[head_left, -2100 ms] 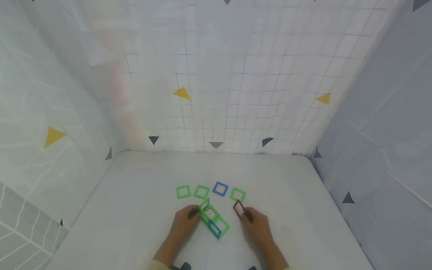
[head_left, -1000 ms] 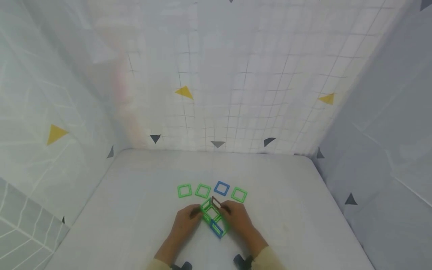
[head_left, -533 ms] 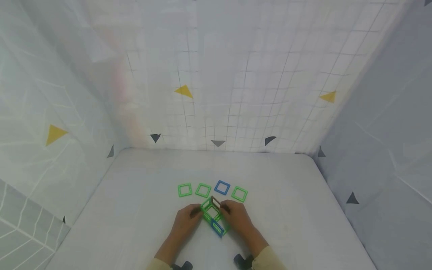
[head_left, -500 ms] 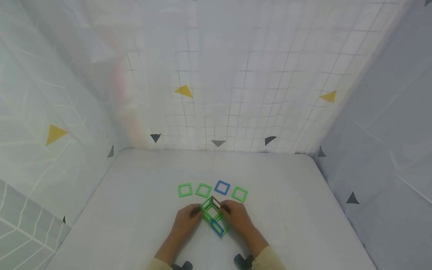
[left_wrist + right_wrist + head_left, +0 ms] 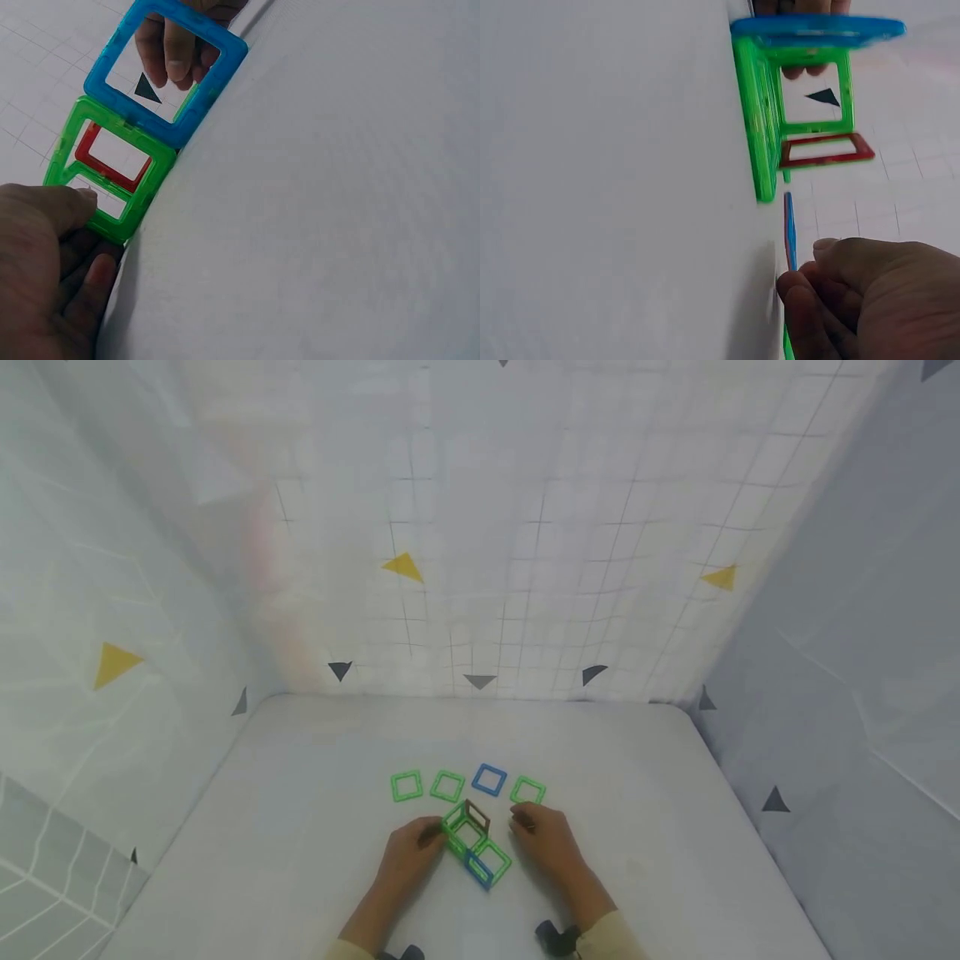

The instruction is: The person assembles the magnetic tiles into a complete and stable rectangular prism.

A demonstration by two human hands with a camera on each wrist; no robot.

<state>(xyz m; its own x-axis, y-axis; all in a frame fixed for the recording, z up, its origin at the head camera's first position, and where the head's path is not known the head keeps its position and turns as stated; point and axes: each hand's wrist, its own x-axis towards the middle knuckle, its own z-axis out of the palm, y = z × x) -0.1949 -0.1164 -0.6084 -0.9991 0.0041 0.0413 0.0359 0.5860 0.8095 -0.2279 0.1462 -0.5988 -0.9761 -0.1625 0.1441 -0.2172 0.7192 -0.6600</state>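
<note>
Square magnetic tiles stand joined on the white table in the head view. Two green tiles (image 5: 498, 850) lie flat side by side. On their edges rise an upright green tile (image 5: 152, 186), a red tile (image 5: 477, 809) and a blue tile (image 5: 217, 86). My left hand (image 5: 411, 847) pinches the upright green side at the left, its thumb on the tile face in the left wrist view. To the right of the red tile, apart from it, my right hand (image 5: 551, 842) hovers with fingers loosely curled and nothing in them.
Behind the joined tiles lies a row of loose ones: a green tile (image 5: 406, 772), another green tile (image 5: 453, 774), a blue tile (image 5: 494, 769) and a third green tile (image 5: 532, 782), partly covered by my right hand. White sheeting (image 5: 480, 610) encloses the table.
My right hand brought the red tile from the right to the green ones, let it go upright there, and drew back to the right. My left hand has stayed in place.
</note>
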